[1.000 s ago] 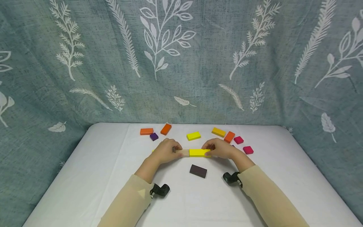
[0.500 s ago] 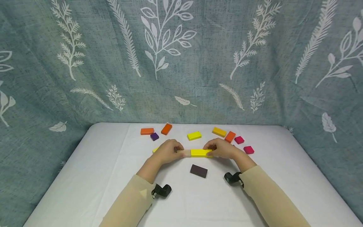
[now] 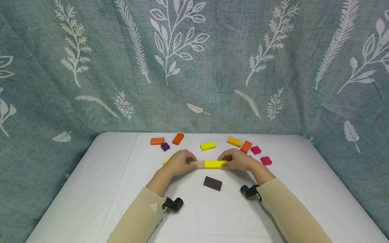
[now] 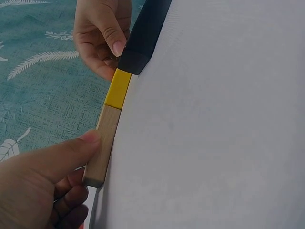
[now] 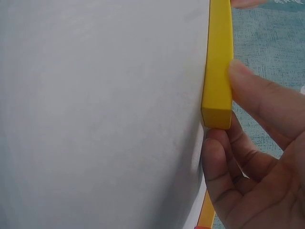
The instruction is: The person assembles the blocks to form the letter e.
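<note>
My left hand (image 3: 180,162) pinches a plain wooden block (image 4: 104,145) near its outer end, thumb on its upper face in the left wrist view. My right hand (image 3: 237,159) grips a yellow block (image 3: 213,164) by its right end, the thumb against one side in the right wrist view. The two blocks meet end to end in one straight row, the wooden one on the left. A dark brown block (image 3: 212,183) lies on the near side of this row. In the left wrist view a dark shape (image 4: 143,40) covers part of the yellow block.
Behind the hands on the white-covered table (image 3: 121,189) are orange blocks (image 3: 157,141), a small purple block (image 3: 165,146), another yellow block (image 3: 208,145), an amber block (image 3: 234,141) and pink pieces (image 3: 266,160). A yellow block (image 3: 166,160) shows partly behind my left hand. A patterned curtain (image 3: 194,101) hangs beyond.
Both hands and the joined pair of blocks have shifted slightly to the right, uncovering more of the yellow block behind my left hand. Over the last half second they stay nearly still.
</note>
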Available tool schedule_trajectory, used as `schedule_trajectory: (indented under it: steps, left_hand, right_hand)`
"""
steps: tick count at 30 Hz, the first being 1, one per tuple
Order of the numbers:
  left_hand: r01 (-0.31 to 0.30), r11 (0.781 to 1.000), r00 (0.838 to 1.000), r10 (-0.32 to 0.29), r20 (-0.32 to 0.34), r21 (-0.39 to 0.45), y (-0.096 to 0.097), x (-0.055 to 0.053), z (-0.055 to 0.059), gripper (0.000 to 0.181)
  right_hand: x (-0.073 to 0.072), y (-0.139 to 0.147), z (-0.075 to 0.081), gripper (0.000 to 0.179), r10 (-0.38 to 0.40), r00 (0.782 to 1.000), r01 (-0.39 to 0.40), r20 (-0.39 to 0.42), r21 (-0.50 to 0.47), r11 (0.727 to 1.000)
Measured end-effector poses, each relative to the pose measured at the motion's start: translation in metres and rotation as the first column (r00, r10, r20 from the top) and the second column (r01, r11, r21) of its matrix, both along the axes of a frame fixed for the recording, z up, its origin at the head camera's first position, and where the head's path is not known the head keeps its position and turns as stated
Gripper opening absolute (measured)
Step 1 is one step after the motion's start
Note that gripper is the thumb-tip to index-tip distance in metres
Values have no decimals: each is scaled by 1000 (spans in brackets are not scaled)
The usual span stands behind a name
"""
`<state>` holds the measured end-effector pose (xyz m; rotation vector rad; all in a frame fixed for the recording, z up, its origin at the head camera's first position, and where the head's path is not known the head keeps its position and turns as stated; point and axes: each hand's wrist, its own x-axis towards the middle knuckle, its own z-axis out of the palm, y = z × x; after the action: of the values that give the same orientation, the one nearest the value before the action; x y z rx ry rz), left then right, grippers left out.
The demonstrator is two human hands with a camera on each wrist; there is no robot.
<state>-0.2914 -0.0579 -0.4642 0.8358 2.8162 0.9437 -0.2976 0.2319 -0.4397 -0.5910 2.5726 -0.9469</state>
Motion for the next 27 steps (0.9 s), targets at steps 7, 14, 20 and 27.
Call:
schedule_trajectory:
  steps: [7,14,20,27]
  left_hand:
    - [-7,1000,1000,7,12,3,1,-1,0,22]
    - [-7,1000,1000,7,12,-1,2,-1,-1,22]
    - [-7,1000,1000,7,16,-7,4,-1,-1,23]
    - [-14,1000,1000,14,12,-16,4,-1,-2,23]
  right_hand:
    - [-1,-1,-2,25,-13,1000,13,0,4,1000]
    - [-1,0,-4,24,-28,1000,28,2,2,1000]
    - [-1,1,-5,24,-30,999,30,13,-14,999]
    - [0,1,-3,23,-19,1000,19,0,-4,1000]
